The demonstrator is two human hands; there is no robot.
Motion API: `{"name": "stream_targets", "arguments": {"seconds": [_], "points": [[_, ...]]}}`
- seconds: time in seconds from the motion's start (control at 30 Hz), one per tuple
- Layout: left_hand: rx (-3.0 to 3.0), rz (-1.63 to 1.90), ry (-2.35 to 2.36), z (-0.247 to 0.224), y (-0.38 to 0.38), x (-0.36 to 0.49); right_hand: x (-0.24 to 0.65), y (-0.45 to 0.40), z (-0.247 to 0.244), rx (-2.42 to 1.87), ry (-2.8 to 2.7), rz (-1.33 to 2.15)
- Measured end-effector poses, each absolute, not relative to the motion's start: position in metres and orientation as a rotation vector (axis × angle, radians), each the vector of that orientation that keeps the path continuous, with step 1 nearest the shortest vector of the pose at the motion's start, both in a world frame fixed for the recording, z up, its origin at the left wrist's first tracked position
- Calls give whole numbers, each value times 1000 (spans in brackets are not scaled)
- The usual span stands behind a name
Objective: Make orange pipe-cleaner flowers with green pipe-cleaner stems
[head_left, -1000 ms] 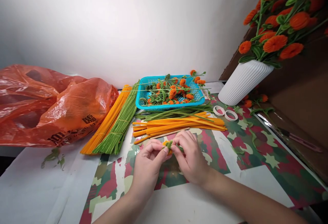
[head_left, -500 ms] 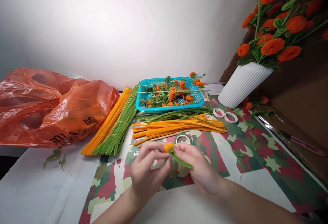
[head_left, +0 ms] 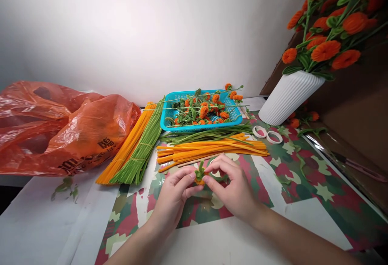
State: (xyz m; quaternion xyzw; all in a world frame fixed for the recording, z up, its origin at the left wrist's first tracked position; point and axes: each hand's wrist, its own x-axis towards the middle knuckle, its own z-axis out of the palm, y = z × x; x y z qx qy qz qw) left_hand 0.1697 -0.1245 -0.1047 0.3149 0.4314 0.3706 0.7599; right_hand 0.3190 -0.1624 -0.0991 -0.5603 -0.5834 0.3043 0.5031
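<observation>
A small flower of yellow-orange and green fuzzy stems (head_left: 199,174) is held between both hands, its green part pointing up and its orange part below. My left hand (head_left: 178,190) pinches it from the left with thumb and fingers. From the right, my right hand (head_left: 232,184) has thumb and index finger closed on it. Just behind my hands lie loose orange fuzzy stems (head_left: 212,150) and dark green stems (head_left: 209,135). A green tape roll behind my right fingers is partly hidden.
A blue basket (head_left: 200,128) holds small orange flowers. Bundled orange stems (head_left: 130,144) and green stems (head_left: 142,152) lie beside a red plastic bag (head_left: 91,135). Two white tape rolls (head_left: 274,137) sit near a white vase (head_left: 289,97) of orange flowers at right.
The small flower has been turned: its green part, which pointed down to the right, now stands up with the orange below. My right fingers have shifted and are more raised.
</observation>
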Motion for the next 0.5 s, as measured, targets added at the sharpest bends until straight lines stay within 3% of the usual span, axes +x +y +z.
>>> {"name": "stream_targets", "arguments": {"seconds": [0.5], "points": [[730, 828, 1005, -103, -127, 169, 324, -162, -99, -1316, -1511, 819]]}}
